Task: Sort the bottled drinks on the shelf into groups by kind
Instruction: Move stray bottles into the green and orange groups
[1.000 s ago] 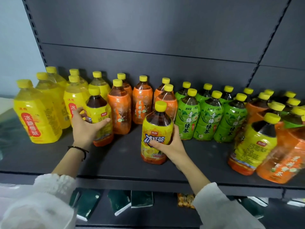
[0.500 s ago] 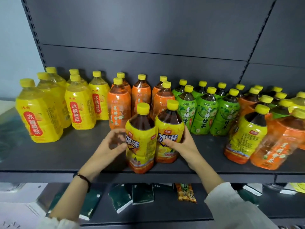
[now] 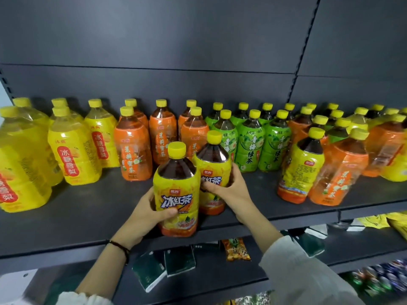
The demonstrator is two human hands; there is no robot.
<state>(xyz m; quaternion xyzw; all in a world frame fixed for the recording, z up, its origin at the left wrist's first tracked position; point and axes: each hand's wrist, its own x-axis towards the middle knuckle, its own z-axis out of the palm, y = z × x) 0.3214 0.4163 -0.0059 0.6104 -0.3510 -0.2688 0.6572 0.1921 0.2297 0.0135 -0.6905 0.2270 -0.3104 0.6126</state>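
Front 冰红茶 bottle [image 3: 176,192] rests in left hand [image 3: 144,217]; right hand [image 3: 232,192] grips rear bottle [image 3: 212,161].

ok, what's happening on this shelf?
A person is sorting bottled drinks on a dark shelf. The left hand grips one front iced tea bottle near the shelf edge; the right hand grips a second iced tea bottle beside it. Behind stand grouped yellow pear drinks, orange bottles and green tea bottles. The right-end cluster is mixed.

Leftmost yellow bottle [image 3: 15,164] cropped, lower-shelf goods [image 3: 383,280] blurred
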